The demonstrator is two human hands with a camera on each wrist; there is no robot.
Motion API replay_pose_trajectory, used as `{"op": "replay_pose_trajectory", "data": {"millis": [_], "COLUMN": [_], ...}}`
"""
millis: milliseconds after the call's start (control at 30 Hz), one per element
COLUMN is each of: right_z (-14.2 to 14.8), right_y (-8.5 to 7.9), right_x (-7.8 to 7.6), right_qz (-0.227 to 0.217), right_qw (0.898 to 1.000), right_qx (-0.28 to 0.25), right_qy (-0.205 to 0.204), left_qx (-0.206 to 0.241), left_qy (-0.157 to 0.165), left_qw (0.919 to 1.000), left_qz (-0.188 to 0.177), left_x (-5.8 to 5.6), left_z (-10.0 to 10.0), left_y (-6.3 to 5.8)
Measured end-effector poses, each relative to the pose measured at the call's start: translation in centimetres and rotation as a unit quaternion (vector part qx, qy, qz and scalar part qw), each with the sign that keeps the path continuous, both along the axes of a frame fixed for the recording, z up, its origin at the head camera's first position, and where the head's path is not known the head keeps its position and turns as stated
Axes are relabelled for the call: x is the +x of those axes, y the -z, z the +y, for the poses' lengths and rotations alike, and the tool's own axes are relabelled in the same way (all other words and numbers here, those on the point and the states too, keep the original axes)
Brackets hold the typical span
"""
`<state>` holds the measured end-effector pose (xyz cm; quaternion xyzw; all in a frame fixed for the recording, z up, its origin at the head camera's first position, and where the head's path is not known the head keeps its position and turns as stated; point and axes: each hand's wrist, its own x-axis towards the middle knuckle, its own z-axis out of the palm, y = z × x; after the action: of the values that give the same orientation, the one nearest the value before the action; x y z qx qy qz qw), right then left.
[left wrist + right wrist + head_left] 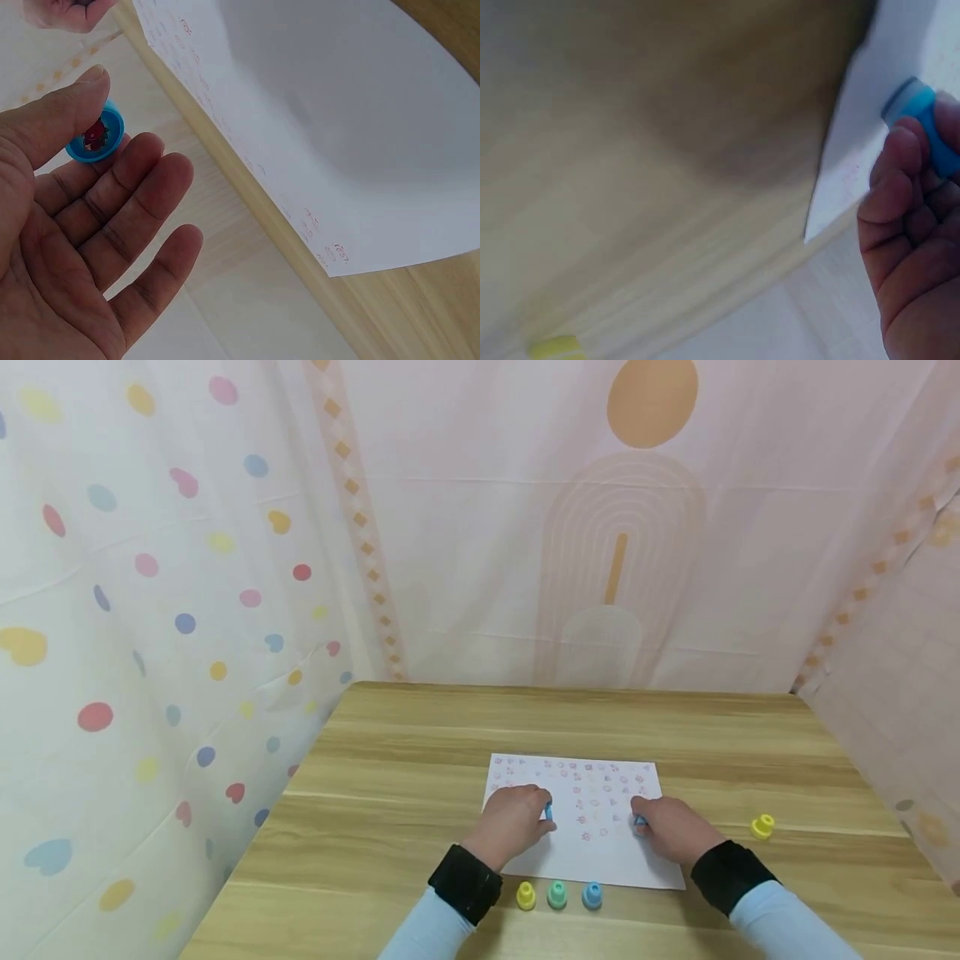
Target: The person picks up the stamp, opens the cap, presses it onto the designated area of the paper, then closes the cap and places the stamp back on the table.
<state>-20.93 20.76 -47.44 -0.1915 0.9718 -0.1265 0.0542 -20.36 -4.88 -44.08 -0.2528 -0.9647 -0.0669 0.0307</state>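
A white sheet of paper (558, 852) lies on the table, covered across its upper and right parts with rows of small reddish and purple stamped prints. Over its left side, my left hand (510, 822) pinches a small round blue cap (112, 124) between thumb and fingers. A red picture shows inside the cap's rim, and the other fingers are spread loosely. At the paper's right edge my right hand (678, 829) grips a blue toy stamp (943, 146) by its handle. The stamp's greyish end (906, 100) points toward the paper, close over it.
In a row at the paper's front edge stand a yellow stamp (526, 896), a green stamp (557, 895) and a blue stamp (592, 896). Another yellow stamp (762, 827) stands to the right. Patterned curtains (465, 568) hang behind and beside the wooden table (390, 793).
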Motion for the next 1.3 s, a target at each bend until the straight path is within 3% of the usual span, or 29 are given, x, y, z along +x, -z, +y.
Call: {"op": "replay_pose_trajectory", "data": {"millis": [533, 700, 933, 1200, 1300], "right_z": [-0.7, -1.0, -0.5, -0.6, -0.5], "right_y": [0.1, -0.5, 0.1, 0.0, 0.1], "right_x": [0.7, 0.8, 0.7, 0.4, 0.3], "right_qz": [0.013, 0.033, -0.003, 0.002, 0.007], "right_qw": [1.000, 0.998, 1.000, 1.000, 1.000], "right_qx": [0.016, 0.053, 0.001, 0.017, 0.014], "right_qy": [0.013, -0.021, 0.031, 0.002, 0.009], "left_qx": [-0.002, -0.004, -0.005, -0.003, -0.001], "left_qy": [0.018, 0.016, 0.017, 0.014, 0.013], "left_qw": [0.9996, 0.9996, 0.9996, 0.9996, 0.9996], "left_qz": [0.022, 0.024, 0.024, 0.024, 0.024], "left_x": [-0.1, -0.1, 0.0, 0.1, 0.1], "left_z": [-0.1, 0.0, -0.1, -0.4, -0.3], "left_y": [0.2, 0.2, -0.1, -0.2, -0.2]}}
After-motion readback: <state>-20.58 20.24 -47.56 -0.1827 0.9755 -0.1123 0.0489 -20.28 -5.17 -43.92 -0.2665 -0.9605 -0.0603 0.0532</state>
